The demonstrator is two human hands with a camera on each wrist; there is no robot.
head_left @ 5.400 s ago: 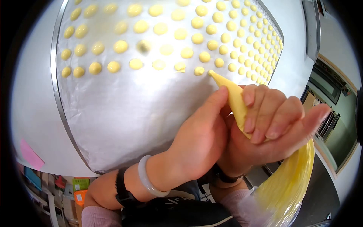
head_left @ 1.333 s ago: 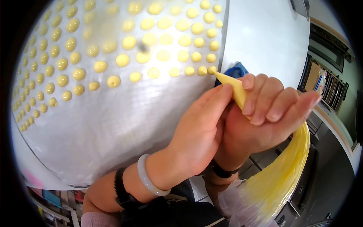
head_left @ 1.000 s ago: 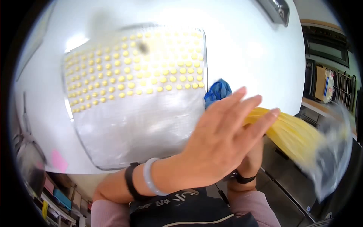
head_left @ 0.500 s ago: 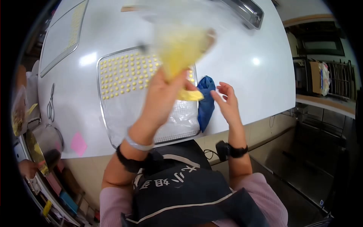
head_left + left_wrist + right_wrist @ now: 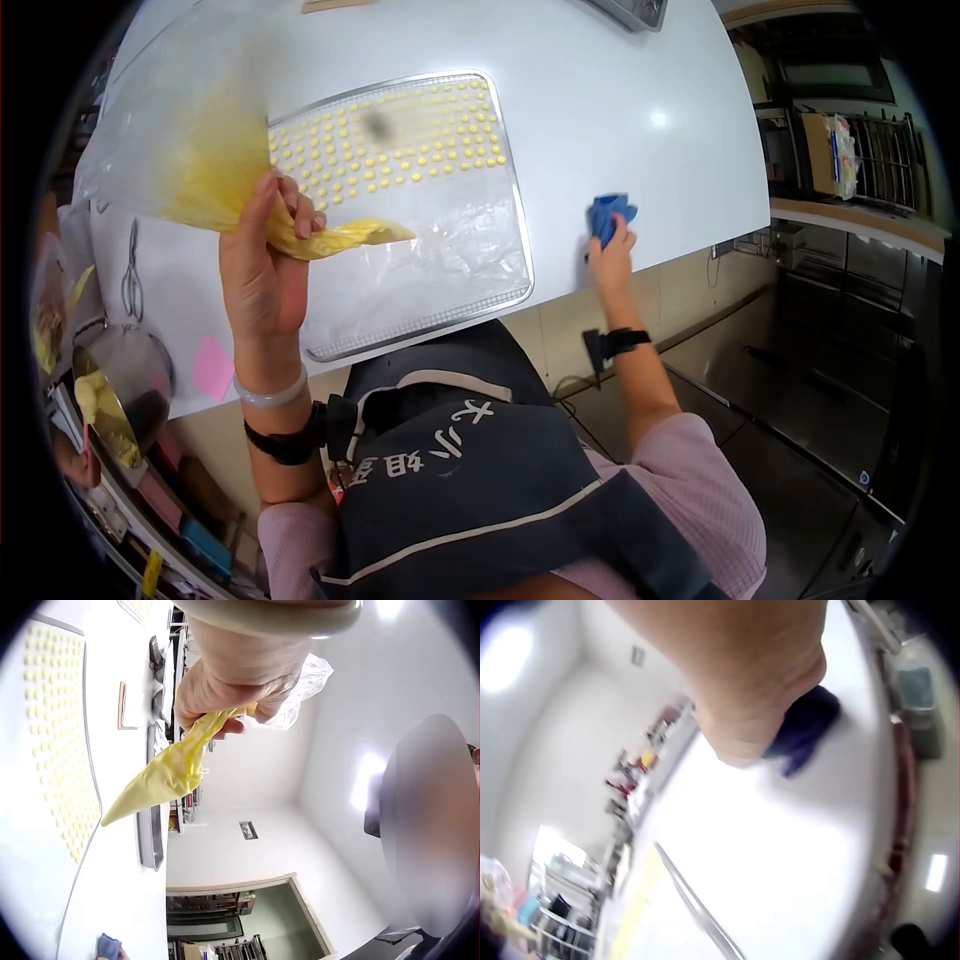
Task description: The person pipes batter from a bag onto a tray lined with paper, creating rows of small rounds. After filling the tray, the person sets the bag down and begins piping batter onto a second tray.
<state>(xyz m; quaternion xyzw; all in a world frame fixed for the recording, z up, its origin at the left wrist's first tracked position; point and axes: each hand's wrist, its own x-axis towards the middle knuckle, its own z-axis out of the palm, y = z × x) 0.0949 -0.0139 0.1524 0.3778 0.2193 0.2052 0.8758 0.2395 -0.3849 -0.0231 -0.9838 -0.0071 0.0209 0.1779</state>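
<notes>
My left hand (image 5: 265, 270) grips a clear plastic piping bag (image 5: 345, 236) filled with yellow batter, raised over the left part of the tray. In the left wrist view the narrow tip of the piping bag (image 5: 161, 776) points down and left. Rows of small yellow batter rounds (image 5: 450, 155) cover the far half of the lined wire tray (image 5: 430, 250); its near half shows bare liner. To the right of the tray, my right hand (image 5: 612, 265) holds a bunched blue cloth (image 5: 607, 212) on the white table. The blue cloth (image 5: 810, 724) is partly hidden behind my hand in the right wrist view.
Scissors (image 5: 132, 280) and a pink paper (image 5: 213, 368) lie at the table's left. A steel bowl (image 5: 125, 375) with yellow batter stands at the lower left, beside another person's hand (image 5: 80, 465). A metal pan (image 5: 635, 12) sits at the far edge.
Piping at the row's end has stopped, and my hands have parted. The left hand has lifted the piping bag leftward; the right has taken the blue cloth and carried it right, away from the tray.
</notes>
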